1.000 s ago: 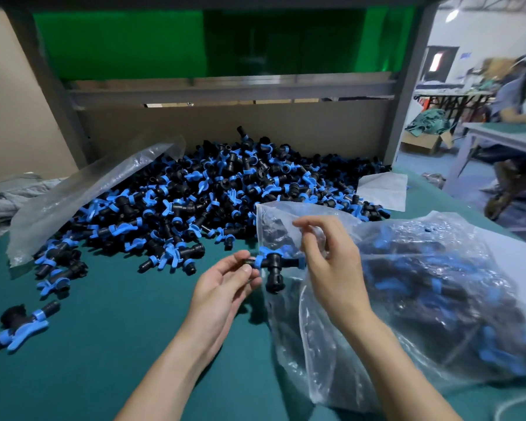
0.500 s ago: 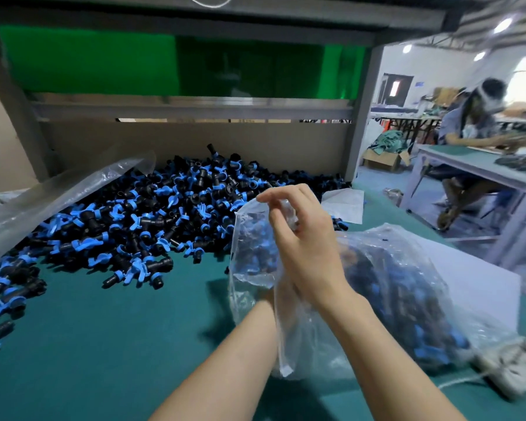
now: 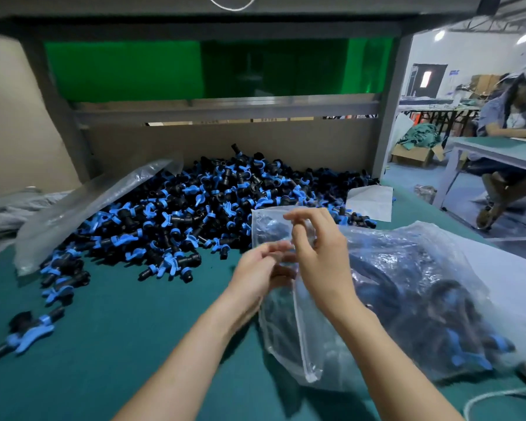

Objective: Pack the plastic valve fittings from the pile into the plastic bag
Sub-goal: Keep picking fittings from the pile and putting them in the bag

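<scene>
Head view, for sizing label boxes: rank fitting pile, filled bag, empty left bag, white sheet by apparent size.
1-2. filled plastic bag and valve fitting pile: close, bag nearer, unranked
3. empty plastic bag
4. white sheet

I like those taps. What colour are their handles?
Blue, on black bodies. The head view shows the pile of valve fittings best.

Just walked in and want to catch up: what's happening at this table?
A person is packing black-and-blue valve fittings into a clear plastic bag. The right hand pinches its upper edge; the left hand is at its mouth, grip too blurred to tell. The bag lies on the green table, already holding many fittings, with a large pile left of it.
</scene>
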Tool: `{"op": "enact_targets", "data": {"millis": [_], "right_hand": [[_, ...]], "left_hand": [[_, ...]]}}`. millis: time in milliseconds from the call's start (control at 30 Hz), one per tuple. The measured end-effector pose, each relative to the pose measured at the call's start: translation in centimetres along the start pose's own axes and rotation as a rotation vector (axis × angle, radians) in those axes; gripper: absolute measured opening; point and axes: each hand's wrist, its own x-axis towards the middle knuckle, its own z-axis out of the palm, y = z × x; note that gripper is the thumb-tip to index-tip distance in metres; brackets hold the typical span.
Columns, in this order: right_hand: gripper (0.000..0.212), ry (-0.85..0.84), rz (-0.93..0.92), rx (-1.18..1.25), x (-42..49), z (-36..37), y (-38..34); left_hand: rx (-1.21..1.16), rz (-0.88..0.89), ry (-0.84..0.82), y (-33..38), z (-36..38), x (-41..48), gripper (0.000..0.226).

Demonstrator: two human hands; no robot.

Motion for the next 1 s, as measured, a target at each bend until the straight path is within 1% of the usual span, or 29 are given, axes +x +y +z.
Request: {"op": "enact_targets", "data": {"millis": [33, 100, 167, 233, 267, 333, 367, 400, 467, 533, 600, 667, 733, 767, 833, 900, 1000], "right_hand": [[0.022, -0.024, 0.025, -0.019, -0.6, 0.6, 0.9], [0.021, -0.055, 0.072, -0.040, -2.0, 1.6, 2.8], [0.021, -0.076, 0.136, -0.059, -3.4, 2.2, 4.6], [0.021, -0.092, 0.186, -0.112, -4.6, 2.5, 6.2], [0.022, -0.098, 0.206, -0.139, -4.9, 2.4, 6.8], [0.023, -0.090, 0.244, -0.155, -5.0, 2.4, 7.6], [0.023, -0.083, 0.258, -0.156, -4.9, 2.4, 7.8], [0.022, -0.079, 0.267, -0.161, -4.8, 2.4, 7.9], [0.022, -0.079, 0.271, -0.174, -4.7, 2.6, 8.0], [0.021, -0.080, 0.274, -0.171, -4.7, 2.6, 8.1], [0.020, -0.083, 0.278, -0.166, -4.7, 2.4, 8.3], [0.020, -0.089, 0.283, -0.164, -4.6, 2.3, 8.3], [0.019, -0.092, 0.284, -0.162, -4.6, 2.3, 8.3], [0.019, -0.094, 0.284, -0.162, -4.7, 2.3, 8.3], [0.019, -0.095, 0.286, -0.160, -4.6, 2.3, 8.2], [0.019, -0.095, 0.288, -0.162, -4.6, 2.3, 8.2], [0.019, -0.095, 0.288, -0.162, -4.6, 2.3, 8.2]], "left_hand": [[0.115, 0.076, 0.098, -0.6, -2.5, -0.4, 0.018], [0.518, 0.191, 0.339, -2.2, -8.1, -1.2, 0.021], [0.845, 0.190, 0.530, -3.4, -12.2, -2.0, 0.023], [0.993, 0.138, 0.650, -4.1, -15.3, -2.5, 0.023], [1.008, 0.114, 0.665, -4.5, -16.3, -2.5, 0.020], [1.044, 0.107, 0.645, -5.0, -16.7, -2.6, 0.014], [1.132, 0.135, 0.627, -5.1, -16.4, -2.5, 0.019], [1.248, 0.152, 0.602, -5.2, -15.9, -2.3, 0.029], [1.385, 0.088, 0.615, -5.1, -14.9, -1.5, 0.050], [1.400, -0.025, 0.678, -4.9, -14.5, -0.5, 0.058], [1.404, -0.087, 0.717, -4.8, -14.2, 0.0, 0.053], [1.389, -0.099, 0.740, -4.7, -13.9, 0.1, 0.044], [1.340, -0.061, 0.735, -4.7, -14.0, -0.2, 0.036], [1.270, -0.017, 0.729, -4.8, -14.2, -0.4, 0.030], [1.045, 0.059, 0.662, -4.9, -14.5, -1.0, 0.021], [0.896, 0.101, 0.575, -4.7, -14.2, -1.4, 0.024], [0.928, 0.237, 0.562, -4.3, -13.4, -1.9, 0.027]]}}
